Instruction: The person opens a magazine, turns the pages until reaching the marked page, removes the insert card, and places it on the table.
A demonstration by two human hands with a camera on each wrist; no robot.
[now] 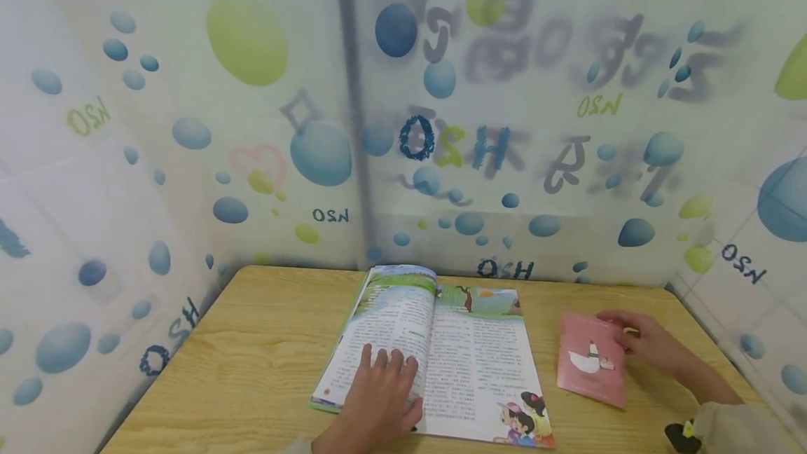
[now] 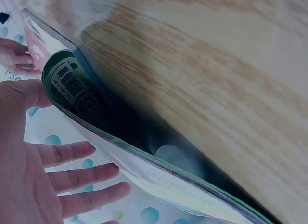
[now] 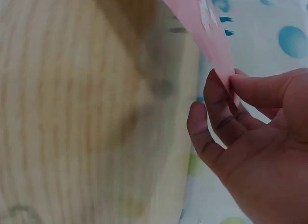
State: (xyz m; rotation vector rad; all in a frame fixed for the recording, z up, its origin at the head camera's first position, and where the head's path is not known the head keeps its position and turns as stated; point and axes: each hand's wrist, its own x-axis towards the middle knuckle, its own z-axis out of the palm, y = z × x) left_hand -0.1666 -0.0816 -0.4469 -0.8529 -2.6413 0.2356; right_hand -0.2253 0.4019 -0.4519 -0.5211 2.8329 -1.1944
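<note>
An illustrated magazine [image 1: 473, 363] lies spread on the wooden table, its left pages bowed upward. My left hand [image 1: 383, 398] rests on the left page with its fingers stretched out. In the left wrist view those fingers [image 2: 89, 178] lie along the page side, and a barcode [image 2: 70, 82] shows on the curled cover underneath. To the right, my right hand [image 1: 649, 345] pinches the upper right edge of a flat pink packet [image 1: 589, 377] with a white printed figure. Seen from the right wrist, the thumb [image 3: 260, 91] and fingers hold the packet's corner, lifted off the table.
The light wooden table [image 1: 252, 342] reaches back to a white curtain [image 1: 542, 251] printed with blue and green drops, which hangs around its back and sides. A dark ornament [image 1: 683, 436] sits by the right sleeve [image 1: 737, 429].
</note>
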